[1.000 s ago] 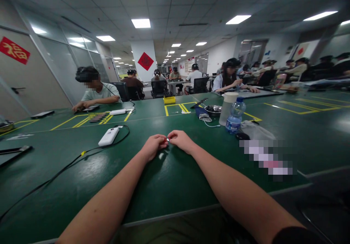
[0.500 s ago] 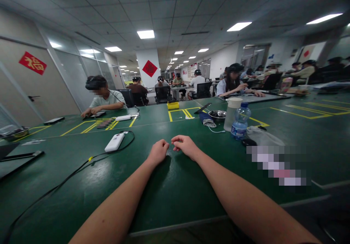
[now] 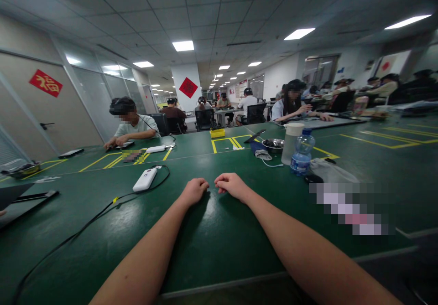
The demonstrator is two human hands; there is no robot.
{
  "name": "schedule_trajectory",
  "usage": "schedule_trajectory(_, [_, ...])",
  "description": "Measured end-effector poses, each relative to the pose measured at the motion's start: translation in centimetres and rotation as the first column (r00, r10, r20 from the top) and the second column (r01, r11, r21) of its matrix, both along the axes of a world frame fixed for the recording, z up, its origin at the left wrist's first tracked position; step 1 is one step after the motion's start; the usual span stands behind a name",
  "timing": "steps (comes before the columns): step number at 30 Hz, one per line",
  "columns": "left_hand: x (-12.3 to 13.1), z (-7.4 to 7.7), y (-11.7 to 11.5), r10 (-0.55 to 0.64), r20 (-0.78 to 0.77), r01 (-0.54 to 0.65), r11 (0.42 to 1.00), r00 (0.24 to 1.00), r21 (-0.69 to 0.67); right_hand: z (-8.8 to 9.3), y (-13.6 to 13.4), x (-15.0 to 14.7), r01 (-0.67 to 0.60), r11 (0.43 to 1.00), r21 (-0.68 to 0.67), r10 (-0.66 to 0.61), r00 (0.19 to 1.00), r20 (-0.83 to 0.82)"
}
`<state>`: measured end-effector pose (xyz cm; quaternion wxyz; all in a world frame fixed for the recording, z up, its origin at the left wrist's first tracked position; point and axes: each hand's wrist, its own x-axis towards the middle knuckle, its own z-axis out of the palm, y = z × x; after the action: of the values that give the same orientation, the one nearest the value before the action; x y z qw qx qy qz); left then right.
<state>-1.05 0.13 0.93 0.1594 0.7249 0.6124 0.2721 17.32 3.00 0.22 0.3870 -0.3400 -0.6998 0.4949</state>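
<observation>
A: How are we holding our hands?

B: Left hand (image 3: 195,190) and right hand (image 3: 233,186) sit low over the worktop (image 3: 222,245), a small gap between; fingers curled, probably so the tips can meet; can't tell how closed either grip is, or if anything's inside.

A: What's around us?

B: White power bank (image 3: 145,179) beyond our left hand, further left; its cable (image 3: 85,223) runs outside that forearm — likely to avoid snags; blue bundle (image 3: 257,148) stands between our right hand and the steel bowl (image 3: 274,150) — slightly in the way.
</observation>
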Motion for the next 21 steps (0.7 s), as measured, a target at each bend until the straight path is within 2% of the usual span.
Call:
schedule_trajectory(4, [-0.8, -0.3, 0.3, 0.006, 0.072, -0.004, 1.0, 0.997, -0.026, 0.0, -0.1, 0.0, -0.016, 1.0, -0.005, 0.016, 1.0, 0.009])
schedule_trajectory(8, [-1.4, -0.3, 0.4, -0.013, 0.049, 0.014, 0.999, 0.999, -0.036, 0.0, -0.2, 0.0, -0.031, 1.0, 0.0, 0.031, 0.999, 0.03])
schedule_trajectory(14, [-0.5, 0.1, -0.4, -0.177, -0.167, 0.171, 0.984, 0.97, -0.051, -0.1, -0.1, 0.1, -0.045, 0.999, 0.002, 0.044, 0.998, 0.04])
schedule_trajectory(18, [0.1, 0.4, -0.7, -0.155, -0.374, 0.174, 0.985, 0.914, 0.015, -0.2, -0.1, 0.1, -0.047, 0.999, 0.004, 0.047, 0.998, 0.047])
schedule_trajectory(21, [-0.6, 0.8, -0.7, -0.164, -0.457, 0.154, 0.986, 0.874, -0.059, -0.2, -0.2, 0.1, -0.049, 0.999, -0.002, 0.049, 0.997, 0.067])
